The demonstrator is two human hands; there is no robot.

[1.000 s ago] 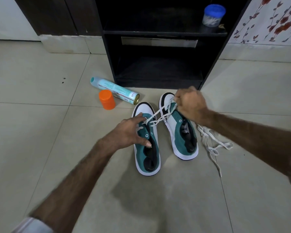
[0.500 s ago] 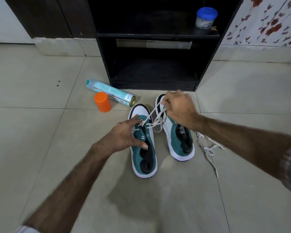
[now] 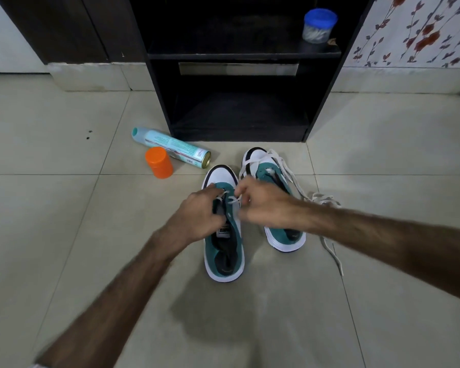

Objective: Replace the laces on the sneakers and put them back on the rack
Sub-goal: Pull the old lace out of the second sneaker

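**Both hands at the lace, L sneaker**

Near: two bare forearms reach in from bottom edge, meeting over the nearer shoe. Tile floor (image 3: pixel 64 235), pale, grout lines showing.

L sneaker (image 3: pixel 225 251): teal/white, heel toward camera, toe pointing to the rack. Tongue label visible, lower eyelets unlaced.

L hand (image 3: pixel 197 213) lies on the shoe's left flank and upper, fingers curled; thumb and forefinger appear to pinch a bit of white lace (image 3: pixel 233 200) at the top eyelets. R hand (image 3: pixel 260 205) comes in from the right, fingers bent, tips pinching the same lace on the opposite side. Exact finger contact partly blurred.

R sneaker (image 3: pixel 274 205): just beside the first, a little further out, partly covered by the R hand and wrist. A lace drapes loosely over its toe and runs off its right side into a loose lace pile (image 3: pixel 322 200) on the floor, one end trailing back toward camera.

Mid: orange cap (image 3: pixel 158 162) upright on the tile, touching or just beside a spray can (image 3: pixel 170 147) lying on its side.

Far: black rack (image 3: pixel 239 55), lower shelf dark. Upper shelf holds a clear jar w/ blue lid (image 3: pixel 319 26), right side. Floral wall (image 3: pixel 420 30) to the right.
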